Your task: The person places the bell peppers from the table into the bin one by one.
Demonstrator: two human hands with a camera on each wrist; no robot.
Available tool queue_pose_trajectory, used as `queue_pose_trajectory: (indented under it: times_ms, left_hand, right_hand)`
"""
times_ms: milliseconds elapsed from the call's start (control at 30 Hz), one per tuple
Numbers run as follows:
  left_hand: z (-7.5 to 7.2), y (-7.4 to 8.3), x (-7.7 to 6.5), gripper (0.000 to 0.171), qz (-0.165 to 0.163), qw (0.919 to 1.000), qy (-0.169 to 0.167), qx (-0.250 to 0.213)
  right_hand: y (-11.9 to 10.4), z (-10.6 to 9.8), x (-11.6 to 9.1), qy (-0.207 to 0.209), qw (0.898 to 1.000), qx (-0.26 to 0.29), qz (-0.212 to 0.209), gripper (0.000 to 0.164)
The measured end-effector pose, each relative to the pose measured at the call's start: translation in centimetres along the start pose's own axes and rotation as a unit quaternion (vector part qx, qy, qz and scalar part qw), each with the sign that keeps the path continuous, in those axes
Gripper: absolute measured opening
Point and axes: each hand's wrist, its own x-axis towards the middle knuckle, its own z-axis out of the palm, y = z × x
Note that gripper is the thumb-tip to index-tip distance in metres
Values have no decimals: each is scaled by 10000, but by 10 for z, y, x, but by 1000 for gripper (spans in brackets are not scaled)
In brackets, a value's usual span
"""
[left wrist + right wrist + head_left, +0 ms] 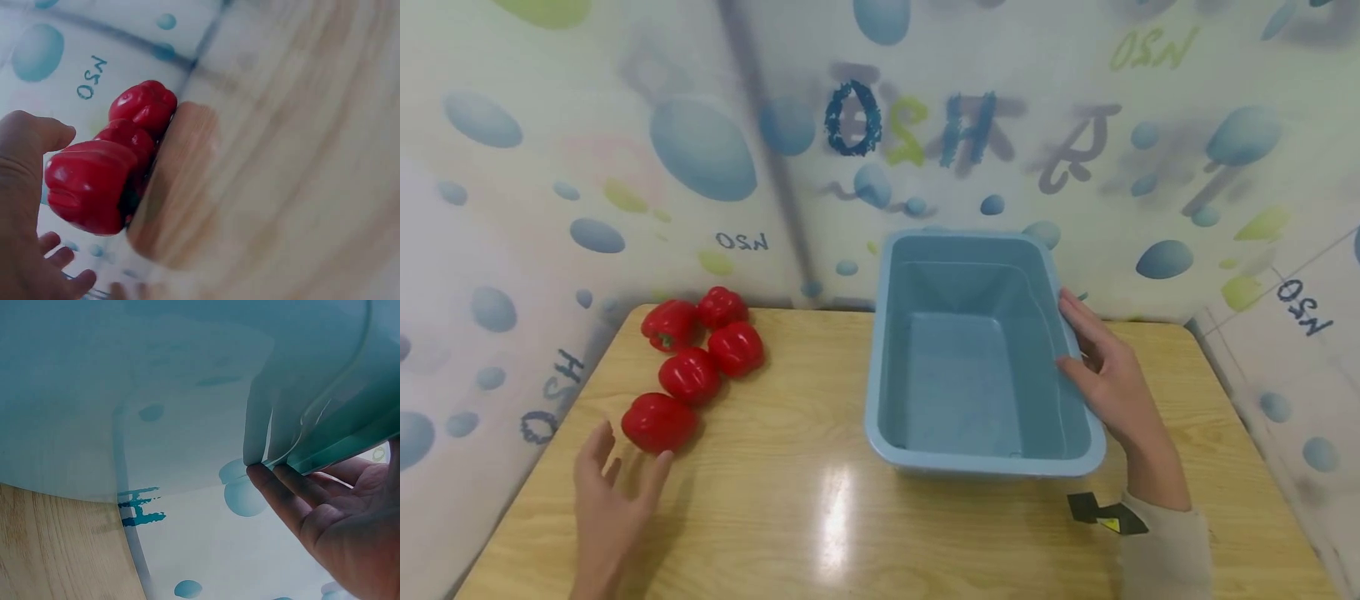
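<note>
At the left, my left hand (606, 500) is spread, thumb apart from fingers, just in front of the nearest red bell pepper (658, 422). The left wrist view shows this hand beside a large red pepper (90, 184), with no grip on it. Several more red bell peppers (690, 377) cluster behind, toward the table's back left corner. My right hand (1108, 375) holds a light blue plastic basin (985, 463) by its right rim, thumb over the edge and fingers along the outside. Nothing lies inside the basin.
The wooden table (790, 517) has a glossy top. A white wall covering (820, 50) with blue and green drops stands close behind and along both sides. A dark patch with yellow (1108, 518) sits by my right sleeve (1165, 550).
</note>
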Motion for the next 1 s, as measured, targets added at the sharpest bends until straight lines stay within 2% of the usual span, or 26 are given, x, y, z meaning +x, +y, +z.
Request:
queue_pose_trajectory:
  times_ms: [133, 267, 367, 500, 800, 1000]
  left_hand:
    - [6, -11, -3, 85, -44, 9996, 195, -215]
    - [13, -17, 0, 84, 388, 9971, 484, -445]
    - [19, -17, 5, 85, 663, 9948, 579, -515]
    - [26, -13, 12, 89, 851, 9942, 514, -399]
    - [36, -4, 22, 93, 996, 9943, 349, 170]
    - [40, -2, 29, 95, 808, 9959, 272, 306]
  right_hand:
    - [1, -1, 0, 0, 10000, 15, -31, 72]
    - [2, -2, -1, 19, 10000, -19, 9, 72]
    - [2, -3, -2, 29, 10000, -39, 44, 73]
    - [1, -2, -2, 21, 10000, -45, 47, 73]
    - [0, -1, -2, 11, 10000, 27, 20, 74]
    - [-1, 0, 0, -8, 9999, 134, 5, 73]
